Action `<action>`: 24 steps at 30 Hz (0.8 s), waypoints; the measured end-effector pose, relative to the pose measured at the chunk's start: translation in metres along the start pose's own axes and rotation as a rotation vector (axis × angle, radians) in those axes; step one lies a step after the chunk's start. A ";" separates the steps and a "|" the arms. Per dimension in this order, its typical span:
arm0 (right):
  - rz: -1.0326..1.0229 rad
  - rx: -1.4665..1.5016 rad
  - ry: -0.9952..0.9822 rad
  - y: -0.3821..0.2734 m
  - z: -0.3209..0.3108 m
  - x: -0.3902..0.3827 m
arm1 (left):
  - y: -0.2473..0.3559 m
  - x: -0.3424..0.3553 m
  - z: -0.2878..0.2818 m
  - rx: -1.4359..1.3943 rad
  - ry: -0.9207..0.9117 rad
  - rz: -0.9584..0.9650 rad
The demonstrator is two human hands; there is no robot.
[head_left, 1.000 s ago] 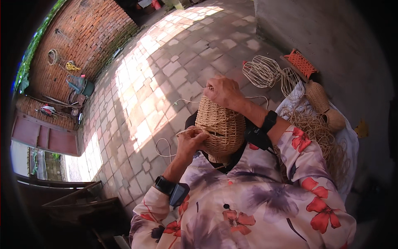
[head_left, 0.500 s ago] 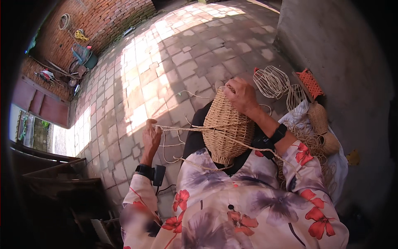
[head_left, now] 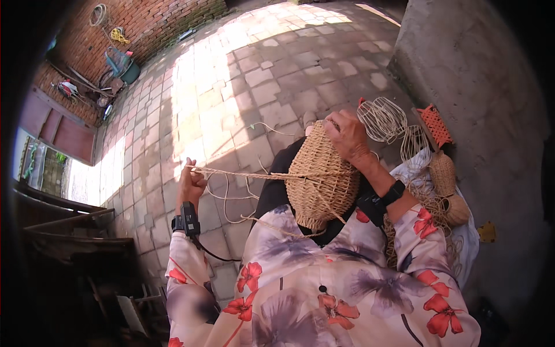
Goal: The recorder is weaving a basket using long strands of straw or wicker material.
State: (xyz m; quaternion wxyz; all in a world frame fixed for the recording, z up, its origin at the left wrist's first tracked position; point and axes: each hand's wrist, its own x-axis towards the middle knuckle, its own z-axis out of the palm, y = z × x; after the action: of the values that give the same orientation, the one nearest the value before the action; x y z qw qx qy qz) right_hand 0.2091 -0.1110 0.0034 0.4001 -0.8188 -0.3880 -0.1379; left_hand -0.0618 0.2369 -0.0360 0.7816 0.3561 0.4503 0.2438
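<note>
On my lap lies a tan woven straw basket (head_left: 318, 176), bulging in the middle and narrower at both ends. My right hand (head_left: 348, 139) is closed round its far end, fingers curled over the edge. Off to the left, my left hand (head_left: 191, 180) pinches a twisted straw cord (head_left: 243, 172), which runs taut to the basket's side. A short cord end sticks out on the basket's right, near its near end. Other loose strands trail from the basket's left side over my lap and the paving.
To the right, wire frames (head_left: 384, 120), an orange woven piece (head_left: 435, 124), a smaller woven piece (head_left: 443, 173) and tangled straw cord (head_left: 425, 199) lie by a grey wall (head_left: 474, 87). Dark wooden furniture (head_left: 75, 248) stands at left. Paving stones (head_left: 277, 87) stretch ahead.
My left hand has moved left and slightly away, drawing the cord longer on that side. The cord end right of the basket has become much shorter. My right hand keeps its grip.
</note>
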 end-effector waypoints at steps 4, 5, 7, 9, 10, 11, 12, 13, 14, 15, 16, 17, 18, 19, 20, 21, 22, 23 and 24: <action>0.050 0.012 -0.017 0.001 -0.004 0.000 | -0.007 0.004 -0.010 0.398 0.063 0.076; 0.046 0.013 -0.017 0.001 -0.003 0.001 | -0.008 0.000 -0.011 0.395 0.065 0.078; 0.020 0.016 -0.035 0.001 -0.001 0.002 | -0.016 -0.012 -0.013 1.693 0.125 0.926; 0.022 -0.031 -0.033 0.010 -0.007 0.000 | -0.026 -0.063 0.060 1.567 -0.097 0.976; 0.005 -0.059 -0.034 0.010 -0.006 0.001 | -0.034 -0.088 0.090 1.415 -0.272 0.924; -0.005 -0.055 -0.039 0.007 -0.005 0.002 | -0.046 -0.101 0.104 1.297 -0.424 0.911; 0.028 -0.048 -0.072 0.004 -0.004 0.003 | -0.059 -0.114 0.117 1.218 -0.554 0.947; 0.067 -0.049 -0.103 0.005 -0.005 0.003 | -0.068 -0.128 0.131 1.203 -0.636 0.915; 0.059 -0.049 -0.108 0.002 -0.004 0.003 | -0.074 -0.139 0.139 1.187 -0.708 0.884; 0.054 -0.014 -0.089 -0.002 -0.003 0.003 | -0.086 -0.132 0.137 1.149 -0.774 0.982; 0.053 0.017 -0.068 -0.002 -0.004 0.002 | -0.087 -0.131 0.139 1.150 -0.770 1.028; 0.049 0.013 -0.071 -0.002 -0.005 0.002 | -0.087 -0.131 0.142 1.151 -0.766 1.074; 0.042 0.016 -0.058 -0.002 -0.005 0.001 | -0.087 -0.131 0.143 1.147 -0.763 1.075; 0.038 0.018 -0.044 -0.001 -0.006 0.000 | -0.085 -0.131 0.145 1.220 -0.747 1.068; 0.038 0.016 -0.044 0.001 -0.006 -0.001 | -0.084 -0.131 0.146 1.294 -0.729 1.060; 0.034 0.010 -0.043 0.003 -0.006 -0.001 | -0.084 -0.129 0.147 1.292 -0.729 1.060; 0.030 0.007 -0.041 0.004 -0.006 -0.001 | -0.084 -0.126 0.146 1.289 -0.679 1.030; 0.031 0.009 -0.039 0.007 -0.003 -0.001 | -0.083 -0.123 0.145 1.286 -0.630 1.000; 0.014 0.004 -0.048 0.010 -0.001 0.000 | -0.081 -0.120 0.144 1.288 -0.630 1.001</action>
State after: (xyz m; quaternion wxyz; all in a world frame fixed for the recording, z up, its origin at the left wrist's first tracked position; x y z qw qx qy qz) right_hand 0.2163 -0.1154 -0.0013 0.3931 -0.8237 -0.3921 -0.1147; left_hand 0.0123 0.0537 0.0138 0.3176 0.9352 0.0545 0.1469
